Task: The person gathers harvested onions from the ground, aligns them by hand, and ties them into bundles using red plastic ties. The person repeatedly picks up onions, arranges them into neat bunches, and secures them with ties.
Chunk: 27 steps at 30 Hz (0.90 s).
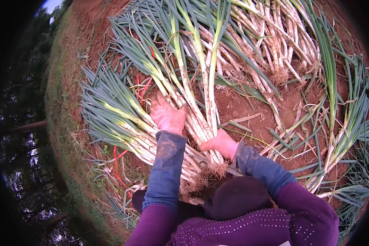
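My right hand (221, 144) grips a small bunch of large green onions (200, 123) around the white stalks, just above their tangled roots. Higher up the same bunch, my left hand (169, 115) rests with its thumb against the stalks and its fingers spread; part of its grip is hidden. Under and to the left of these stalks lies a thicker bundle of green onions (132, 132), its leaves fanning left and its hairy roots (196, 181) close to my knees. Red ties (145, 89) show between the leaves near my left hand.
A large heap of green onions (273, 40) covers the ground ahead. More onions (338, 135) lie at the right, beside loose trimmed leaves (295, 132) on reddish soil (236, 104). Another red tie (118, 169) trails on the ground at the left. A grassy strip (61, 123) borders dark trees.
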Each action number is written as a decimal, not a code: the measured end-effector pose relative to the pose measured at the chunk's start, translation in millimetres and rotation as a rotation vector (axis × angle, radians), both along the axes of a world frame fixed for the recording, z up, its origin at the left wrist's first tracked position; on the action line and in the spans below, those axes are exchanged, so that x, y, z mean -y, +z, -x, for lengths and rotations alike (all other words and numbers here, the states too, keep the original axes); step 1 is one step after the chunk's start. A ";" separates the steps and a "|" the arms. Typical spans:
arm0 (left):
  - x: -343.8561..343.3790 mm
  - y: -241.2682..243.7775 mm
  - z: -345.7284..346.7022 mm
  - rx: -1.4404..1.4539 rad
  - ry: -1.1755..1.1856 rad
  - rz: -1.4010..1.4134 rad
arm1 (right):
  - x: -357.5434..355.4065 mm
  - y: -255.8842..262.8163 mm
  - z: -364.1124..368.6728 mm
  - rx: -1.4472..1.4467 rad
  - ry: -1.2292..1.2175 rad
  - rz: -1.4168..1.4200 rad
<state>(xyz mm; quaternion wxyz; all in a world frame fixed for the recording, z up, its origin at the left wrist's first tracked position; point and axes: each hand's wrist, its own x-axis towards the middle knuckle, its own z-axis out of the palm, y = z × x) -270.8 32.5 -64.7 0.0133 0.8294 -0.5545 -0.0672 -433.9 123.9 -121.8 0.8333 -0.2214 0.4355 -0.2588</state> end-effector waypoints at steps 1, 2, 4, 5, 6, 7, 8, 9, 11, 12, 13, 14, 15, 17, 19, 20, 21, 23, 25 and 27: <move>17.7 -7.0 -17.2 0.098 -0.111 0.126 | -1.8 10.6 -5.6 -0.011 0.031 0.047; 35.6 -9.4 -22.1 0.198 -0.150 0.068 | -1.6 21.6 -5.5 -0.034 0.055 0.092; 69.8 -9.5 -26.8 0.304 -0.171 -0.121 | 1.1 35.3 -1.5 -0.108 0.075 0.156; 80.9 -9.2 -31.3 0.348 -0.162 -0.199 | -0.3 36.1 -2.7 -0.117 0.076 0.172; 92.3 -5.3 -26.3 0.371 -0.166 -0.277 | -0.3 35.0 0.9 -0.137 0.068 0.189; 98.4 -3.4 -22.2 0.367 -0.188 -0.327 | 0.5 34.3 4.1 -0.154 0.062 0.205; 102.1 -1.5 -17.9 0.365 -0.207 -0.377 | 2.7 34.7 7.4 -0.182 0.082 0.201; 103.8 -2.7 -14.3 0.359 -0.224 -0.434 | 2.9 33.2 10.2 -0.195 0.087 0.205; 107.6 -11.7 -14.1 0.442 -0.276 -0.482 | 3.5 31.7 12.3 -0.217 0.100 0.215; 103.4 -34.0 -38.9 0.423 -0.276 -0.342 | 0.4 32.7 6.6 -0.167 0.078 0.192; 100.8 -41.1 -42.1 0.389 -0.295 -0.200 | 0.2 31.0 7.3 -0.180 0.083 0.184; 99.4 -45.0 -49.8 0.188 -0.314 -0.189 | 0.3 29.6 7.7 -0.190 0.089 0.176; 97.2 -33.0 -37.5 -0.023 -0.343 -0.179 | 2.1 25.7 13.2 -0.212 0.085 0.162; 82.3 -36.9 -32.5 -1.052 0.198 0.099 | 0.8 20.9 13.5 -0.203 0.078 0.098; 77.4 -21.3 -24.2 -1.296 0.243 0.171 | -0.2 9.5 19.0 -0.207 0.029 0.062; 78.0 -14.1 -27.3 -1.683 0.446 0.299 | 1.1 8.9 23.2 -0.195 0.015 0.047; 86.5 -1.4 -36.5 -1.681 0.529 0.383 | 1.7 7.9 24.7 -0.208 0.028 0.048; 114.5 6.3 -89.9 -1.749 0.601 0.548 | 0.1 5.5 24.3 -0.234 0.065 0.048; 134.5 21.3 -105.4 -1.446 0.758 0.800 | 3.3 14.0 25.1 -0.219 0.072 0.034; 144.6 -3.1 -121.0 -1.122 0.466 0.589 | 0.3 11.0 19.9 -0.210 0.084 0.055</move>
